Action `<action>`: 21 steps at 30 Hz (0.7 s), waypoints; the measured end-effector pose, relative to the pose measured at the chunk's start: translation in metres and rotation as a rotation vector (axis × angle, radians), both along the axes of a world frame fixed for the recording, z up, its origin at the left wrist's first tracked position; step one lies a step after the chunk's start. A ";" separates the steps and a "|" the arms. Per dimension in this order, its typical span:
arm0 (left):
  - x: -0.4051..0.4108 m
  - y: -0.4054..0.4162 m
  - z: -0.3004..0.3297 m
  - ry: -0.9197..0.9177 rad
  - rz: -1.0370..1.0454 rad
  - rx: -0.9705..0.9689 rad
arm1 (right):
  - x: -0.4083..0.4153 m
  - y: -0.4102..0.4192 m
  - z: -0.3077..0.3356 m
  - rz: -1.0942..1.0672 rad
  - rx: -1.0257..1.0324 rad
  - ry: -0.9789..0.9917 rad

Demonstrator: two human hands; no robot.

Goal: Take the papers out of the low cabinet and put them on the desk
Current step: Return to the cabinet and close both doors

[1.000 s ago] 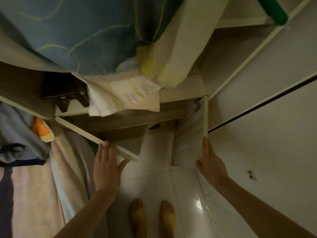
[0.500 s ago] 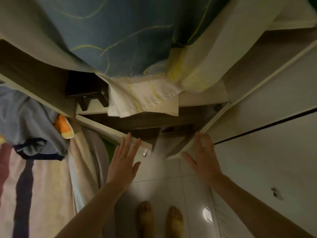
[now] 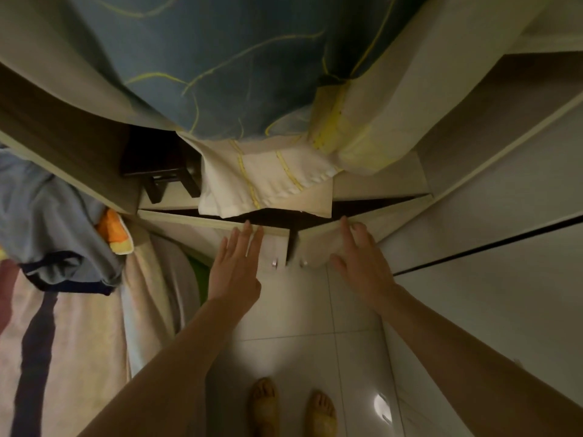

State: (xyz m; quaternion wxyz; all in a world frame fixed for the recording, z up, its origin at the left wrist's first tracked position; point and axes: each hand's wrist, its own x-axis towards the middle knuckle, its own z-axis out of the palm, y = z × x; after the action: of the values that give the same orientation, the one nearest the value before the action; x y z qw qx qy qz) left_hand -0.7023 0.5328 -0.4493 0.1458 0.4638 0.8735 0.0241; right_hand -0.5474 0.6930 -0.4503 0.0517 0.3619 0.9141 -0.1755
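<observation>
The low cabinet has two pale doors that stand almost shut, with a narrow dark gap between them. My left hand [image 3: 236,266] lies flat with fingers apart on the left door [image 3: 195,230], beside its small metal knob [image 3: 274,263]. My right hand [image 3: 359,260] presses flat on the right door [image 3: 318,247], near its knob [image 3: 303,263]. Neither hand holds anything. No papers are in view. The desk top [image 3: 318,200] juts over the cabinet, partly covered by a hanging white cloth with yellow stripes [image 3: 262,181].
A blue and cream curtain [image 3: 220,64] hangs over the desk. A dark small stool [image 3: 157,165] sits under the desk at left. Bedding and clothes [image 3: 63,231] crowd the left side. A white wardrobe [image 3: 504,247] flanks the right. My bare feet [image 3: 290,408] stand on white tiles.
Both cabinet doors have swung from wide open to almost shut, pushed inward by my two flat hands, which moved up and toward each other.
</observation>
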 end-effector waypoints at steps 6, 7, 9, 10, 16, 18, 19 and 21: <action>-0.007 0.021 0.002 0.041 0.020 -0.110 | -0.025 0.020 0.006 -0.033 0.086 -0.104; -0.009 0.023 0.002 0.043 0.025 -0.118 | -0.027 0.022 0.005 -0.033 0.064 -0.103; -0.011 0.028 0.001 0.040 0.040 -0.135 | -0.029 0.026 0.003 -0.039 0.008 -0.098; -0.011 0.030 0.002 0.033 0.050 -0.142 | -0.030 0.026 0.002 -0.045 -0.007 -0.091; -0.010 0.039 0.002 0.014 0.086 -0.171 | -0.034 0.024 0.000 -0.073 -0.014 -0.104; -0.011 0.040 0.003 0.007 0.090 -0.183 | -0.036 0.024 0.002 -0.078 -0.027 -0.119; -0.011 0.040 0.003 0.018 0.091 -0.195 | -0.036 0.025 0.003 -0.077 -0.029 -0.125; -0.010 0.041 0.005 0.032 0.089 -0.216 | -0.035 0.025 0.005 -0.073 -0.034 -0.143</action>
State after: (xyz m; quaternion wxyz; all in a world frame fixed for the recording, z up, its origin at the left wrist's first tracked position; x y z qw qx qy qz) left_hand -0.7126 0.5742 -0.4444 0.1800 0.4063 0.8930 -0.0712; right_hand -0.5828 0.7181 -0.4450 0.1163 0.4058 0.8911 -0.1667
